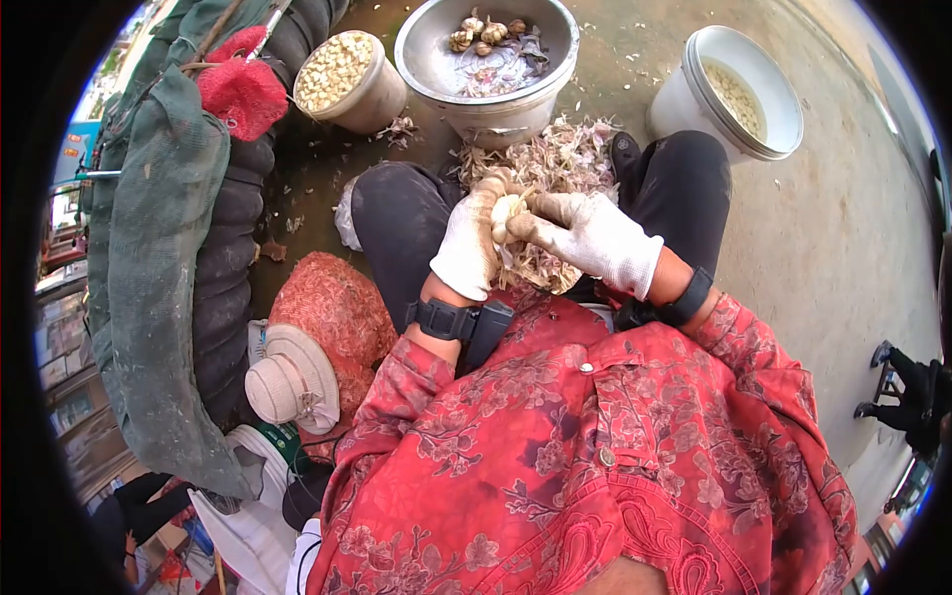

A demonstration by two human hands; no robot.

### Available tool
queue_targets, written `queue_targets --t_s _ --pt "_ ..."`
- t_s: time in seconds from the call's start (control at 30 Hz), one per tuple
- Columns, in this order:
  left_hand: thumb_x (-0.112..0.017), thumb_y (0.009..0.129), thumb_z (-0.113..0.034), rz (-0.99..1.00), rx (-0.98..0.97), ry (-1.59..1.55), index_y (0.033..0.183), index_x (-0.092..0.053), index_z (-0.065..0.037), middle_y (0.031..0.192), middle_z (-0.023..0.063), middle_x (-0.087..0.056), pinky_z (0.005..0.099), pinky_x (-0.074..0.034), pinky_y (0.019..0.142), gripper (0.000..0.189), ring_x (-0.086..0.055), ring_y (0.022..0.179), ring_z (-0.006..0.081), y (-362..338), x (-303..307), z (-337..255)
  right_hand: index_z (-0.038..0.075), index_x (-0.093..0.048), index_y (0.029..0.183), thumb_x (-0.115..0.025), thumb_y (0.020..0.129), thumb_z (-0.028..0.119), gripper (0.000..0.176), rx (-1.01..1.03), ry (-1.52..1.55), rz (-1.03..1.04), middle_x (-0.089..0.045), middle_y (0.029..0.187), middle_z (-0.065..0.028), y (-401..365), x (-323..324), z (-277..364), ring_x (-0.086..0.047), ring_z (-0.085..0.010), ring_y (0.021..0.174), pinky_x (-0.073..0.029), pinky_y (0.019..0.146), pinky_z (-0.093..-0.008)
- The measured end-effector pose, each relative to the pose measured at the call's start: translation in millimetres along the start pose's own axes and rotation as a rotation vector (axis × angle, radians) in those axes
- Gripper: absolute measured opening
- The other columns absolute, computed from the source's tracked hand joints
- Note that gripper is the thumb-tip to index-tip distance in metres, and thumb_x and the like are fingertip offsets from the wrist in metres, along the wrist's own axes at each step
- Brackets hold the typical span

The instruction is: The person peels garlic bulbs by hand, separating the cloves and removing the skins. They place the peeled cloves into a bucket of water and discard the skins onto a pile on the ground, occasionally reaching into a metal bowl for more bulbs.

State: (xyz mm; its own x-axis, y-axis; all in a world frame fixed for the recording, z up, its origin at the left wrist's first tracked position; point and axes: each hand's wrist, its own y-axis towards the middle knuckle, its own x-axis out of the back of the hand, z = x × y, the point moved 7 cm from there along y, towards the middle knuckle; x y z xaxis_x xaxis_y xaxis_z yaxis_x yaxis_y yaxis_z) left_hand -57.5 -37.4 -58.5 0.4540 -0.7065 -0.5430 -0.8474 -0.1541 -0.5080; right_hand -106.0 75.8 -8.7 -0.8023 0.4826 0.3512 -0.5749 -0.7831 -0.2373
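My left hand (472,236), in a dirty white work glove, is closed round a pale garlic bulb (506,213) above my lap. From the other side my right hand (592,236), gloved too, grips the same bulb with its thumb and fingers. Part of the garlic is hidden by the gloves. Below and behind both hands lies a heap of papery garlic skins (575,154), between my knees. Beyond it stands a metal basin (414,61) with several whole garlic bulbs (486,32) and loose skins inside.
A bucket (382,104) full of peeled cloves stands at the back left, and a white bucket (679,109) with cloves in it at the back right. On my left are a red mesh sack (332,288), a straw hat (297,377) and stacked black tyres (223,238) under green netting.
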Motion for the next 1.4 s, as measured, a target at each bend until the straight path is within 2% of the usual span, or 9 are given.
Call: queue_targets --t_s 0.17,0.3,0.4,0.5,0.67,0.77,0.87,1.03,1.4 --pt "-0.048 0.097 -0.027 0.071 0.108 -0.016 0.098 -0.057 -0.008 0.086 0.0050 -0.062 0.0242 -0.050 0.062 0.022 -0.060 0.074 0.0130 1.6 1.5 10.5 0.005 -0.068 0.108 -0.061 0.091 0.038 0.038 -0.096 0.343 0.080 -0.070 0.092 -0.0035 2.6 -13.7 -14.4 -0.056 -0.0046 0.082 -0.048 0.076 -0.0250" --pt "-0.048 0.097 -0.028 0.104 0.149 -0.022 0.097 -0.058 -0.007 0.082 0.0059 -0.063 0.0266 -0.051 0.062 0.023 -0.061 0.070 0.0149 4.5 4.3 13.9 0.005 -0.068 0.106 -0.062 0.090 0.038 0.037 -0.151 0.427 0.080 -0.070 0.087 -0.0020 2.5 -18.3 -16.5 -0.056 -0.0055 0.078 -0.049 0.072 -0.0256" --pt "-0.045 0.098 -0.029 -0.018 0.122 -0.022 0.096 -0.059 -0.004 0.081 0.0089 -0.064 0.0285 -0.052 0.062 0.029 -0.062 0.068 0.0188 10.2 10.2 16.4 0.008 -0.070 0.104 -0.061 0.089 0.041 0.037 -0.116 0.211 0.067 -0.071 0.082 -0.0059 0.5 -10.5 -5.9 -0.063 -0.0126 0.070 -0.051 0.069 -0.0309" --pt "-0.040 0.098 -0.034 0.056 0.269 -0.174 0.096 -0.060 0.004 0.079 0.0160 -0.066 0.0313 -0.054 0.060 0.043 -0.065 0.067 0.0250 12.9 5.4 25.1 0.014 -0.071 0.099 -0.058 0.086 0.048 0.039 0.170 -0.331 -0.039 -0.066 0.081 -0.0167 -2.9 -6.1 20.8 -0.064 -0.0340 0.071 -0.052 0.067 -0.0397" --pt "-0.041 0.098 -0.036 0.143 0.256 -0.178 0.097 -0.060 0.007 0.076 0.0167 -0.066 0.0314 -0.054 0.052 0.047 -0.063 0.058 0.0241 17.5 12.2 7.6 0.013 -0.069 0.099 -0.053 0.087 0.051 0.043 0.082 -0.519 0.156 -0.067 0.080 -0.0160 -9.6 -18.5 -1.5 -0.065 -0.0348 0.075 -0.052 0.069 -0.0399" --pt "-0.037 0.099 -0.040 0.075 0.153 -0.108 0.100 -0.060 0.010 0.074 0.0156 -0.066 0.0291 -0.053 0.047 0.055 -0.062 0.053 0.0218 17.2 6.9 -8.5 0.015 -0.070 0.100 -0.063 0.087 0.038 0.028 -0.121 -0.256 0.194 -0.065 0.078 -0.0142 -6.8 -15.0 -20.3 -0.064 -0.0295 0.071 -0.051 0.066 -0.0346" --pt "-0.037 0.099 -0.039 0.064 0.209 -0.132 0.099 -0.061 0.008 0.074 0.0152 -0.066 0.0291 -0.053 0.048 0.052 -0.062 0.054 0.0216 17.1 11.4 -5.1 0.008 -0.070 0.099 -0.065 0.085 0.047 0.042 -0.073 0.019 0.028 -0.065 0.072 -0.0126 3.5 -9.4 -37.2 -0.058 -0.0195 0.062 -0.048 0.064 -0.0328" --pt "-0.042 0.099 -0.032 0.068 0.144 -0.137 0.101 -0.056 -0.006 0.084 0.0102 -0.066 0.0275 -0.052 0.056 0.030 -0.062 0.067 0.0171 13.8 8.3 -2.1 0.010 -0.053 0.131 -0.048 0.096 0.037 0.044 -0.119 0.139 0.036 -0.068 0.103 -0.0147 2.1 0.8 -8.1 -0.066 -0.0229 0.093 -0.049 0.085 -0.0303" --pt "-0.050 0.096 -0.032 -0.035 0.140 0.019 0.092 -0.058 -0.005 0.072 0.0038 -0.060 0.0258 -0.049 0.052 0.028 -0.059 0.061 0.0135 8.0 2.8 5.4 0.007 -0.065 0.112 -0.056 0.093 0.037 0.037 -0.035 0.329 0.048 -0.070 0.094 -0.0121 5.2 -13.1 -11.4 -0.066 -0.0166 0.084 -0.050 0.079 -0.0303"
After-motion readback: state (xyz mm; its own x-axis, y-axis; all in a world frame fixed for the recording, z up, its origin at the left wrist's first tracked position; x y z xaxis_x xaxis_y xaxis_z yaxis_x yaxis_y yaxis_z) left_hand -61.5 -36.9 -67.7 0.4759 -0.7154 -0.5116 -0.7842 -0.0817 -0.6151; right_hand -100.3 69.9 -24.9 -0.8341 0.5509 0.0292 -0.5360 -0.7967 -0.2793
